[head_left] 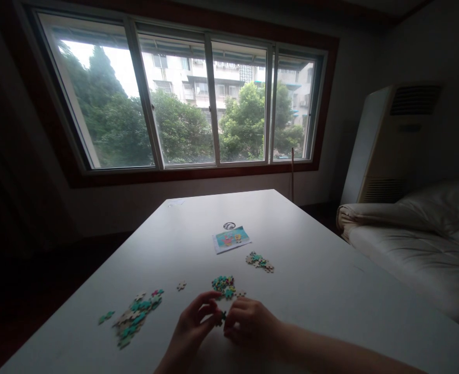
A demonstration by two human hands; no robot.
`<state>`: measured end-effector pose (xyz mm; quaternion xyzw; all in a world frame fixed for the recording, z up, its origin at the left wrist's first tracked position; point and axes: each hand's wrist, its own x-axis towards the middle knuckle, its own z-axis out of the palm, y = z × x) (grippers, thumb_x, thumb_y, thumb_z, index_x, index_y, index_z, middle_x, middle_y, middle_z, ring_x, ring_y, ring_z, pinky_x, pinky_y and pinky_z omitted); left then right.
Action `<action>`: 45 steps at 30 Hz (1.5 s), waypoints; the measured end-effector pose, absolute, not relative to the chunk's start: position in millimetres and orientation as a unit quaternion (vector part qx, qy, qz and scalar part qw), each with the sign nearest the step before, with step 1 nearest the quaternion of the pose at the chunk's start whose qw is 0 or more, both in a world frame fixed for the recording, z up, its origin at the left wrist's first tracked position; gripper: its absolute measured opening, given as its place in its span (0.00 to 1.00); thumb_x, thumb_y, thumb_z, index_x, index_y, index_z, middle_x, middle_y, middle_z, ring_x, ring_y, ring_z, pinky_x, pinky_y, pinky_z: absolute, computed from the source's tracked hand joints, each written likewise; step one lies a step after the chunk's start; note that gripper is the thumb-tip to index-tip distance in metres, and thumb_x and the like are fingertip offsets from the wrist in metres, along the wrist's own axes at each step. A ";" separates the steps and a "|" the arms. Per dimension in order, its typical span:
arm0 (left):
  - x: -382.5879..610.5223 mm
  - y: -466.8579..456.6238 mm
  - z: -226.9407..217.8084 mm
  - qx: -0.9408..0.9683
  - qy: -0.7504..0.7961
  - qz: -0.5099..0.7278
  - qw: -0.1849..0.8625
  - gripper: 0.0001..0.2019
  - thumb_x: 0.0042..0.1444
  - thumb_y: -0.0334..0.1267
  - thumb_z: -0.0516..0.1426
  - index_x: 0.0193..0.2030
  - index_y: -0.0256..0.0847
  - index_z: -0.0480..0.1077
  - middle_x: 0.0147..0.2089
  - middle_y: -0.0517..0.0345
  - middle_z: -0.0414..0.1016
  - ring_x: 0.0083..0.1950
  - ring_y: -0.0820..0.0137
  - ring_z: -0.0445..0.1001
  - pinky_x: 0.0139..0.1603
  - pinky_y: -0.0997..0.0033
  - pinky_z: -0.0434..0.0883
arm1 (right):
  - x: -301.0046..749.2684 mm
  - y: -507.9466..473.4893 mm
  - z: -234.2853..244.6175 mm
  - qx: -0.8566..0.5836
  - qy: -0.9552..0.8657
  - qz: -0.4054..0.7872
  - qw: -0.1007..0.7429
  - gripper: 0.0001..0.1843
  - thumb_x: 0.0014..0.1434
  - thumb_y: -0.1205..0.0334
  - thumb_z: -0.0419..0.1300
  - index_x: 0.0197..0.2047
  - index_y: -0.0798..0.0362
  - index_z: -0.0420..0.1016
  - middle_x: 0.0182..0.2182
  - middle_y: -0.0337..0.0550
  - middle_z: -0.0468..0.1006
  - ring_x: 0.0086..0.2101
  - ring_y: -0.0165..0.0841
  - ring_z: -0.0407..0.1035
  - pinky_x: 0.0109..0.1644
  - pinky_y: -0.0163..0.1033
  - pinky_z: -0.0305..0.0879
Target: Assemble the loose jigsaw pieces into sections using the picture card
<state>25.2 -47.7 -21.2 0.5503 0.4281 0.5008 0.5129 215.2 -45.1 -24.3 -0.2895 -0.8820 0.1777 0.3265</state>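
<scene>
My left hand (192, 322) and my right hand (248, 322) meet low over the white table (323, 270), fingertips pinched together on a small teal puzzle piece (222, 315) between them. Just beyond my fingers lies a small cluster of joined pieces (224, 284). A loose heap of teal and beige pieces (136, 314) lies to the left. One single piece (181, 285) sits apart. Another small cluster (259, 261) lies farther back right, near a picture card (231, 239).
A small round dark object (229, 225) sits behind the card. A bed with white bedding (412, 234) stands right of the table, with a standing air conditioner (389, 140) behind it. A wide window (190, 98) fills the far wall.
</scene>
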 end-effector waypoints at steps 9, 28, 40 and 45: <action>27.2 -47.6 -25.0 0.533 0.418 0.489 0.550 0.21 0.38 0.42 0.67 0.41 0.41 0.72 0.31 0.61 0.69 0.33 0.69 0.72 0.35 0.72 0.70 | 216.0 -48.1 -19.8 -0.288 -0.873 0.163 0.359 0.08 0.58 0.63 0.53 0.29 0.51 0.69 0.31 0.43 0.74 0.34 0.32 0.70 0.39 0.34 0.65; 34.4 -55.1 -22.2 0.489 0.420 0.515 0.565 0.23 0.35 0.45 0.68 0.40 0.41 0.73 0.28 0.63 0.66 0.30 0.71 0.70 0.33 0.72 0.68 | 215.7 -47.6 -23.0 -0.289 -0.839 0.170 0.428 0.08 0.57 0.58 0.58 0.29 0.51 0.67 0.26 0.39 0.72 0.28 0.30 0.66 0.32 0.32 0.59; 30.5 -51.0 -23.3 0.471 0.417 0.490 0.604 0.22 0.34 0.44 0.69 0.37 0.40 0.73 0.28 0.60 0.72 0.32 0.69 0.73 0.34 0.71 0.71 | 215.8 -47.4 -22.8 -0.286 -0.833 0.166 0.443 0.02 0.57 0.67 0.58 0.32 0.51 0.68 0.27 0.38 0.72 0.29 0.29 0.66 0.33 0.31 0.60; 30.0 -51.8 -22.2 0.495 0.433 0.483 0.578 0.19 0.34 0.46 0.69 0.33 0.38 0.73 0.29 0.57 0.76 0.34 0.65 0.75 0.37 0.68 0.71 | 216.0 -48.0 -22.6 -0.283 -0.830 0.169 0.450 0.04 0.55 0.70 0.58 0.31 0.52 0.69 0.26 0.38 0.72 0.29 0.29 0.66 0.33 0.31 0.60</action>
